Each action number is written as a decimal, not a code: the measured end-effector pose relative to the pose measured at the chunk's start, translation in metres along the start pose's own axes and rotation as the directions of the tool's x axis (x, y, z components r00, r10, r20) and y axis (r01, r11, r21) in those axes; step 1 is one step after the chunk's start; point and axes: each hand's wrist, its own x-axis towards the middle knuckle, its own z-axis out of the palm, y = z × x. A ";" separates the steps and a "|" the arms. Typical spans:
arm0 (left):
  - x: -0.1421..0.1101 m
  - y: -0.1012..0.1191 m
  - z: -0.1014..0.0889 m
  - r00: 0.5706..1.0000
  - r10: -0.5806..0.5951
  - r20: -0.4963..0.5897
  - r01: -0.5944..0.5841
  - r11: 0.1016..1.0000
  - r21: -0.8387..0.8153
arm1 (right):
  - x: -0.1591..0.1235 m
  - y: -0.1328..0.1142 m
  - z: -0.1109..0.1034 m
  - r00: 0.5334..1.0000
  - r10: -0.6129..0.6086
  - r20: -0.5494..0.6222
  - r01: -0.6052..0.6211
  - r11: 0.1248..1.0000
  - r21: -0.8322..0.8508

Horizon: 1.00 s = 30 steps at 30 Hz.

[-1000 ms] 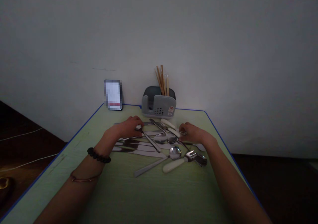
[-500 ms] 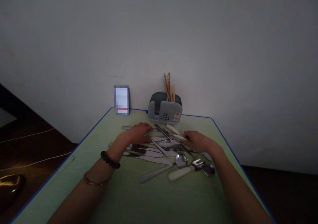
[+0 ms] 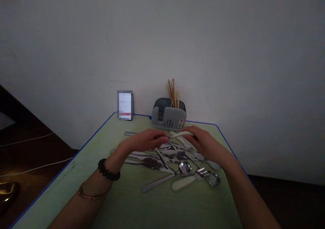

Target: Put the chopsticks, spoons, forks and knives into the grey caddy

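A heap of metal cutlery [image 3: 162,161] lies on the green table [image 3: 157,205]: knives, spoons and a white-handled fork [image 3: 189,180]. My right hand [image 3: 203,142] is raised a little over the heap, its fingers closed on a white-handled utensil [image 3: 181,134] held level. My left hand [image 3: 148,141] hovers beside it, fingers curled and pinched near that utensil's left end; what they hold, if anything, is hidden. The left wrist wears a dark bead bracelet and a thin bangle.
A grey plastic cutlery holder [image 3: 169,115] with wooden chopsticks [image 3: 173,93] stands at the table's far edge against the white wall. A small card [image 3: 125,105] leans on the wall to its left. The table has a blue rim. Cables cross the dark floor at left.
Both hands have risen off the heap and come together. The right hand has lifted a white-handled utensil from the pile. The camera has shifted a little.
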 end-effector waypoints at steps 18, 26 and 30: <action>0.006 -0.031 -0.007 0.939 0.002 -0.344 0.046 0.990 0.131 | 0.022 -0.035 -0.024 0.951 0.148 -0.272 -0.057 0.947 0.316; 0.007 -0.070 -0.011 0.915 -0.081 -0.395 0.203 0.939 0.278 | 0.124 -0.076 -0.068 0.980 -0.182 -0.077 0.122 0.867 -0.483; 0.002 -0.076 -0.007 0.943 -0.126 -0.309 0.229 0.918 0.323 | 0.170 -0.075 -0.047 0.988 -0.042 0.148 0.133 0.714 -0.688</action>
